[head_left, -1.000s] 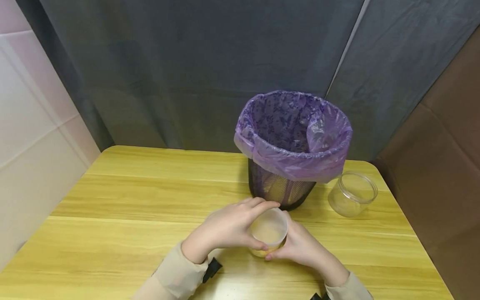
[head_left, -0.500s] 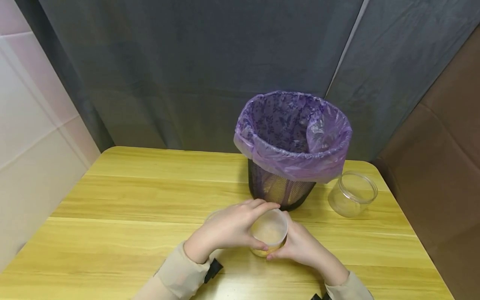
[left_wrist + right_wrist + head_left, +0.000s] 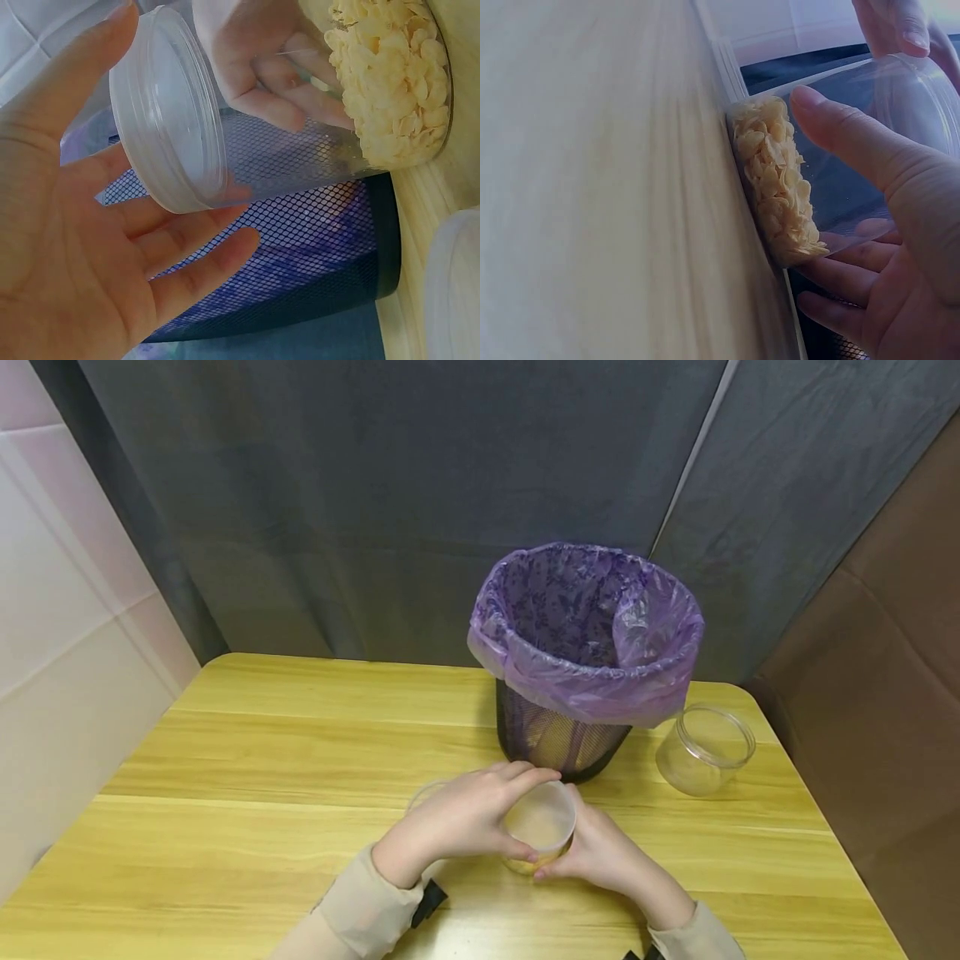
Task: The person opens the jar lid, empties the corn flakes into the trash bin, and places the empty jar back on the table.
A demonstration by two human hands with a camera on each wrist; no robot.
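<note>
A clear plastic jar (image 3: 289,154) stands on the table before me, its bottom part filled with pale yellow flakes (image 3: 772,180). Its translucent white lid (image 3: 542,817) sits on top. My left hand (image 3: 468,814) grips the lid from the left, thumb on the near side and fingers on the far side. Lower down, my right hand (image 3: 596,847) holds the jar's body, with the thumb in front and the fingers round the back. Behind my left hand a clear round rim (image 3: 422,792) peeks out, mostly hidden.
Just beyond the hands stands a black mesh bin (image 3: 558,735) lined with a purple plastic bag (image 3: 600,685). An uncovered clear jar (image 3: 703,752) is to its right, near the table's right edge. Grey curtain (image 3: 337,510) hangs behind the wooden table (image 3: 262,752).
My left hand has shifted slightly toward me and to the right, and the clear rim behind it has come into view. The right hand keeps its place on the jar.
</note>
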